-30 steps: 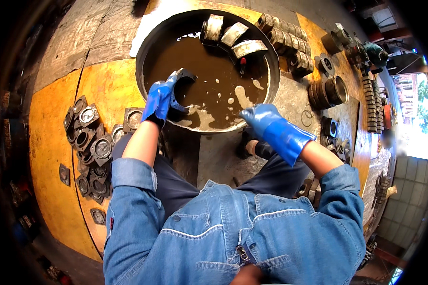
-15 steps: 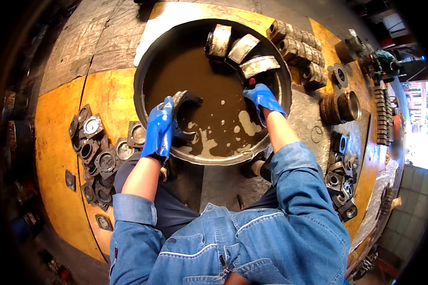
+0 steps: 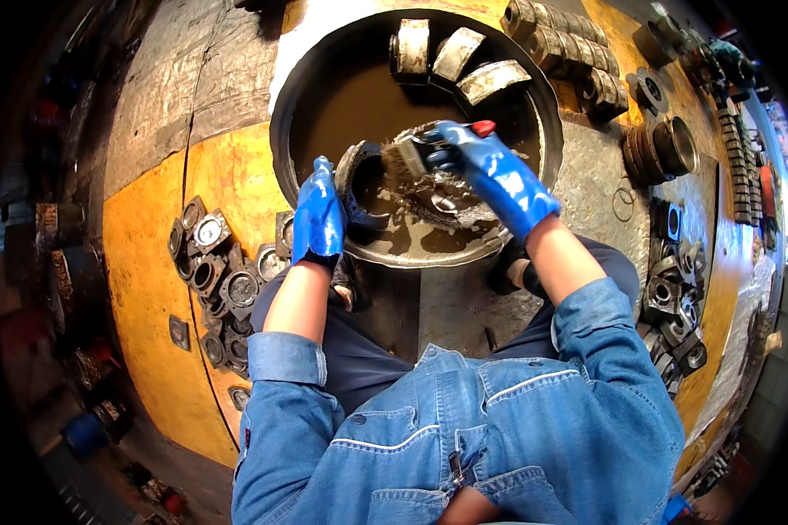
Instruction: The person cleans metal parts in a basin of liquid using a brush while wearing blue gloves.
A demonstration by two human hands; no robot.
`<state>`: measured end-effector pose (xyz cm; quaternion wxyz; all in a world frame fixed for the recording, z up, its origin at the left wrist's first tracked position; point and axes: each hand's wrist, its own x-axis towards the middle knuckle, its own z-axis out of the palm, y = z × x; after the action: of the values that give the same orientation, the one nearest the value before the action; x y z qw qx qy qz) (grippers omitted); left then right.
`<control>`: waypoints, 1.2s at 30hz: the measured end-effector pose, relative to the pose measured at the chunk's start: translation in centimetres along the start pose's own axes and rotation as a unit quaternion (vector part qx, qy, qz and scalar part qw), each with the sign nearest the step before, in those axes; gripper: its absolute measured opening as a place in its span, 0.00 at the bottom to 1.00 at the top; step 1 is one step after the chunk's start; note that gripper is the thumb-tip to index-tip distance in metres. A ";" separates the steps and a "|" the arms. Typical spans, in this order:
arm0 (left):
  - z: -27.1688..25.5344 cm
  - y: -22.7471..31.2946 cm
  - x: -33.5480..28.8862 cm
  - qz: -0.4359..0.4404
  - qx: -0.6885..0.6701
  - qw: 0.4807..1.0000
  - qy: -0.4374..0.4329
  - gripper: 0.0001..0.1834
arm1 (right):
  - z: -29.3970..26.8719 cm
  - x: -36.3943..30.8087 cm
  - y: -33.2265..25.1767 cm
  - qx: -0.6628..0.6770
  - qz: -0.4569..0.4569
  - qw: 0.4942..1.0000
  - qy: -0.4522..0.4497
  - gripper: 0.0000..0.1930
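In a blue glove, my left hand (image 3: 319, 214) is closed on the edge of a dark ring-shaped metal part (image 3: 354, 166), tilted up at the left side of a round basin (image 3: 549, 131). My right hand (image 3: 490, 171), gloved the same way, grips a brush (image 3: 404, 162) with a red handle end. Its bristles hang over the murky brown liquid (image 3: 341, 105), close to the right side of the ring-shaped part. Splashing, blurred liquid makes it unclear whether they touch. Three thick curved metal pieces (image 3: 457, 54) lean along the basin's far right inside wall.
Loose metal parts with round holes (image 3: 236, 289) are heaped on the yellow floor to the left. More lie in a pile (image 3: 674, 302) on the right. Rows of metal rings (image 3: 569, 52) and a cylindrical stack (image 3: 661, 150) stand beyond the basin's right side.
My right hand has moved left from the basin's right wall, bringing the brush above the liquid near the part. Liquid is now splashing. My left hand keeps its hold; the whole view has shifted.
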<state>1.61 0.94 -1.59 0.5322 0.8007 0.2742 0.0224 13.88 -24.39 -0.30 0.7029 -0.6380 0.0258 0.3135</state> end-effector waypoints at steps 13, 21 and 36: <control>-0.2 -1.1 0.4 0.052 0.130 0.990 0.003 0.39 | 4.4 3.1 1.2 -0.154 -0.092 0.984 -0.013 0.12; 0.4 -2.7 1.9 -0.105 -0.116 0.987 -0.022 0.40 | 5.7 1.4 1.6 -0.212 -0.136 0.941 -0.228 0.12; 0.4 0.0 -0.5 0.038 -0.011 0.999 0.010 0.37 | 1.6 0.7 3.0 -0.122 -0.018 0.979 0.164 0.17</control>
<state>1.32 0.36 -1.59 0.5373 0.8041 0.2488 0.0537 12.48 -22.68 -2.95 0.6118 -0.7618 0.0909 0.1927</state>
